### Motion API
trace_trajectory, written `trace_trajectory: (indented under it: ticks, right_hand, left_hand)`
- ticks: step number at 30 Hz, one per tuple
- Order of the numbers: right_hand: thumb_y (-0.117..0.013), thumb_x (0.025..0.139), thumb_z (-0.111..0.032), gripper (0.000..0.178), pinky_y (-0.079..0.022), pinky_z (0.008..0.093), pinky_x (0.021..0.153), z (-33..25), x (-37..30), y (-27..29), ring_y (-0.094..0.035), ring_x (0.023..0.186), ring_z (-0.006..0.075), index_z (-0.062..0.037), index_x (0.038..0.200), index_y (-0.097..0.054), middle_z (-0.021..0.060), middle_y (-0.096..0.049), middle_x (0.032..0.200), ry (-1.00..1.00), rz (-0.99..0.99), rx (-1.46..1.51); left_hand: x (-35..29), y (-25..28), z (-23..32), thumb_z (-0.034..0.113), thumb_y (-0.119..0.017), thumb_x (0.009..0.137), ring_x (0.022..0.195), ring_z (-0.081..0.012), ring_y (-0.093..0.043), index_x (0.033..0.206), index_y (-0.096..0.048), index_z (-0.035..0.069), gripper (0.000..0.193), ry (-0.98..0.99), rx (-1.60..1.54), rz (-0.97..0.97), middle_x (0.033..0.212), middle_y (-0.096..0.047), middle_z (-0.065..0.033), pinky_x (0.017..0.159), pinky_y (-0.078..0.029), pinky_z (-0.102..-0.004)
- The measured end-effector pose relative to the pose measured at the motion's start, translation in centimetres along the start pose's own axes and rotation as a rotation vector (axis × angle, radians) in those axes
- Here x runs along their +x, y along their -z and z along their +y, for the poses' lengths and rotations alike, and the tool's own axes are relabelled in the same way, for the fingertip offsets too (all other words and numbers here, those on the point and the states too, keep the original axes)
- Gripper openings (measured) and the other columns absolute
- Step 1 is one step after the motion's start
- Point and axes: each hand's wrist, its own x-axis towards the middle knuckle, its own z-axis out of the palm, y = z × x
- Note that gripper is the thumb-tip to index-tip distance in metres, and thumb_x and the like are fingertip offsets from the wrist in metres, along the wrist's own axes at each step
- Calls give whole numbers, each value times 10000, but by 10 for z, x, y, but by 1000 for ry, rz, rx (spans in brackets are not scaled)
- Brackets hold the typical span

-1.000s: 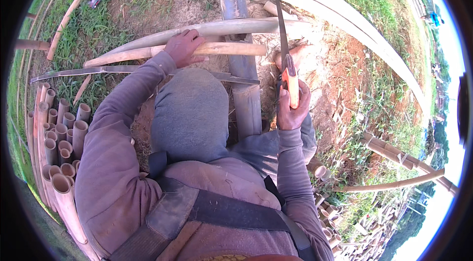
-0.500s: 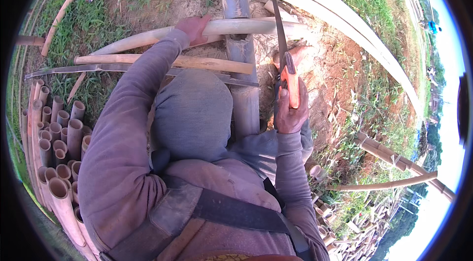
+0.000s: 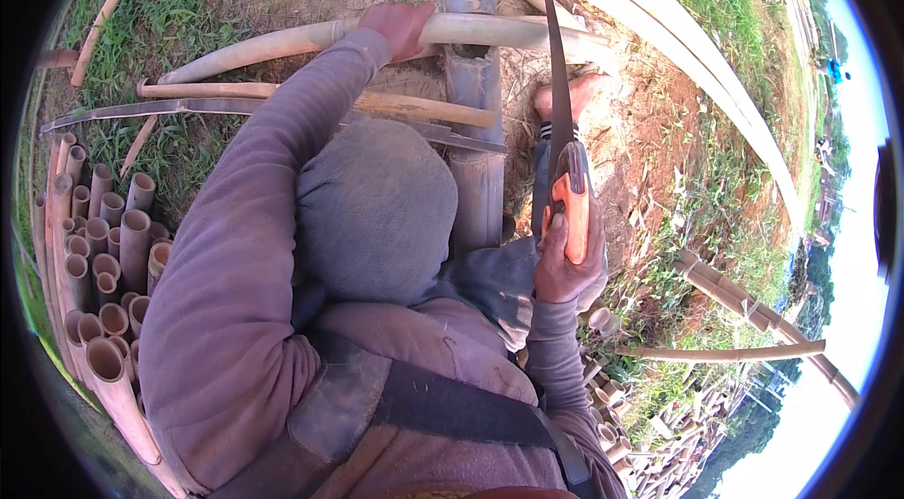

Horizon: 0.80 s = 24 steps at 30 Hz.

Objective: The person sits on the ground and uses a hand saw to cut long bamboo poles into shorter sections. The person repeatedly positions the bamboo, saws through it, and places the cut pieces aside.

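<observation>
One saw (image 3: 563, 113) tip hidden behind bamboo pole (image 3: 311, 38).

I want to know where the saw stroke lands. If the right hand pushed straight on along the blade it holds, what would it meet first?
Probably the pale bamboo pole that the left hand grips. The right hand holds the orange-handled saw, whose blade tip lies at that pole. Depth is unclear, so contact cannot be confirmed.

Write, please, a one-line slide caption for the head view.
Left hand grips a bamboo pole lying across a thick post; right hand holds an orange-handled saw.
</observation>
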Motion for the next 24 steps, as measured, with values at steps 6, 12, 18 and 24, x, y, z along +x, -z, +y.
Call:
trace_trajectory:
  ticks: [6,12,18,24]
  right_hand:
    - [-732,991,-86,472,-569,400,1023,39,42,-43,-714,1191,298,115,1393,-587,230,-708,1304,22,28,39]
    - [-752,983,-100,477,-556,405,1030,30,53,-42,-710,1189,297,114,1381,-599,224,-714,1296,-30,42,155]
    - [-764,977,-134,469,-574,399,1022,13,-35,6,-728,1175,291,92,1362,-619,224,-712,1313,-13,31,212]
    - [-741,1012,-116,394,-558,284,723,37,81,-56,-668,867,125,46,1355,-635,105,-721,1086,-57,46,190]
  left_hand:
    - [0,1,10,300,-798,875,1060,-399,-729,1308,-567,142,516,-5,-17,-36,1100,-751,-167,896,-582,-536]
    - [6,12,3,273,-791,869,1066,-401,-730,1311,-569,145,511,-4,-31,-15,1102,-758,-170,905,-579,-535]
    - [1,6,-2,286,-797,867,1077,-402,-728,1318,-566,134,529,2,-28,-10,1112,-758,-170,915,-577,-527]
    - [-2,23,13,280,-787,874,1088,-388,-727,1318,-566,116,523,-1,-50,-70,1125,-755,-174,933,-573,-518]
